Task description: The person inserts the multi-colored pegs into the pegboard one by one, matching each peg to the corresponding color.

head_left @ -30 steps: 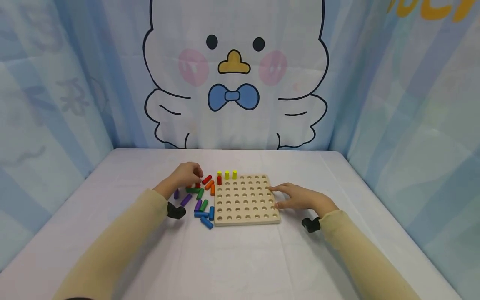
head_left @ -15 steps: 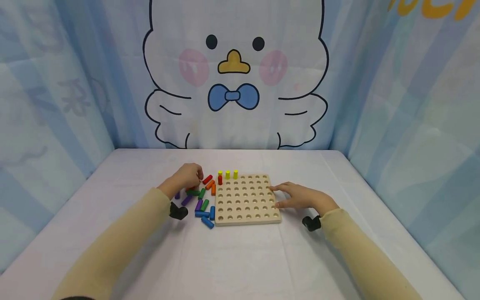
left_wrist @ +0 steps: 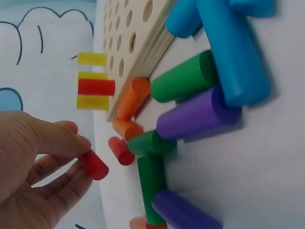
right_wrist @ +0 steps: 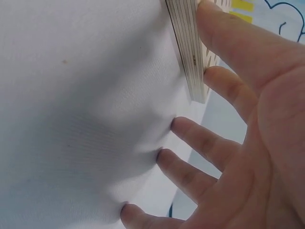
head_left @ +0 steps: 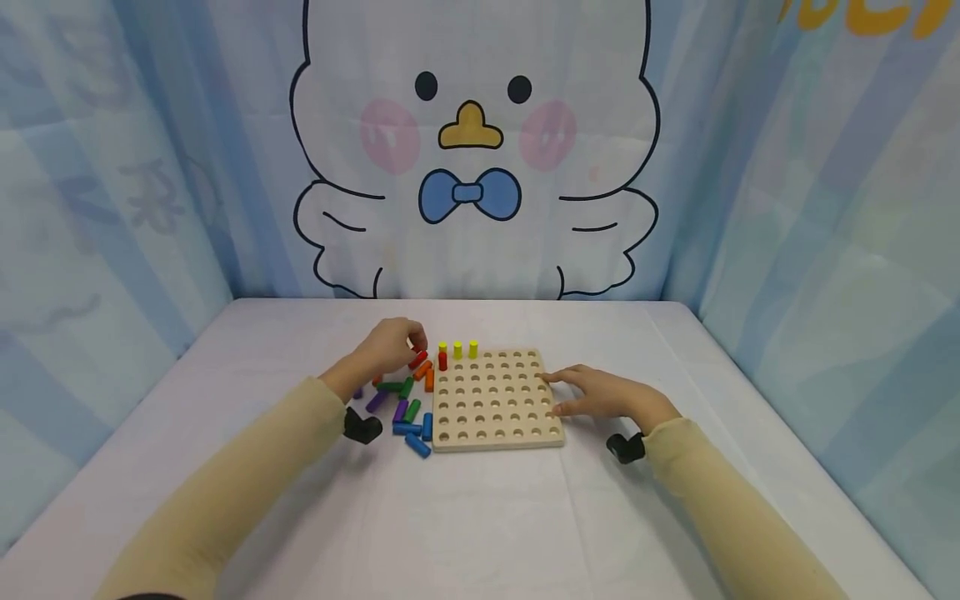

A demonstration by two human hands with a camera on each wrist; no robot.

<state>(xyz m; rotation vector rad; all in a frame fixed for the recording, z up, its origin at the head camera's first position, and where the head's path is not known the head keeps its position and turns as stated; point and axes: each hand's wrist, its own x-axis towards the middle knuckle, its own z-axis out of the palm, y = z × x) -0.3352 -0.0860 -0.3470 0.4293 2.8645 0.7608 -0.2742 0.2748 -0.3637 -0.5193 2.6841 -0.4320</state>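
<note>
My left hand (head_left: pixel 390 343) pinches a red peg (left_wrist: pixel 93 165) between thumb and fingers, held above the loose pegs at the board's left. The wooden pegboard (head_left: pixel 498 404) has rows of round holes. Three yellow pegs (head_left: pixel 458 350) stand in its far-left holes, with one red peg (head_left: pixel 442 362) upright in front of the leftmost. Spread out at the board's right edge, my right hand (head_left: pixel 603 393) has its thumb and index finger (right_wrist: pixel 231 88) on the board, while the other fingertips (right_wrist: pixel 178 123) rest on the tablecloth.
Left of the board lie several loose pegs: blue (head_left: pixel 417 446), green (head_left: pixel 412 410), purple (head_left: pixel 377 401), orange (head_left: pixel 430 381), and another red peg (left_wrist: pixel 121 150). A white cloth covers the table (head_left: pixel 480 517). Behind it hangs a printed curtain (head_left: pixel 480 242).
My left hand has lifted from among the loose pegs and moved slightly right and away, now with a red peg in its fingers. The right hand has stayed at the board's edge.
</note>
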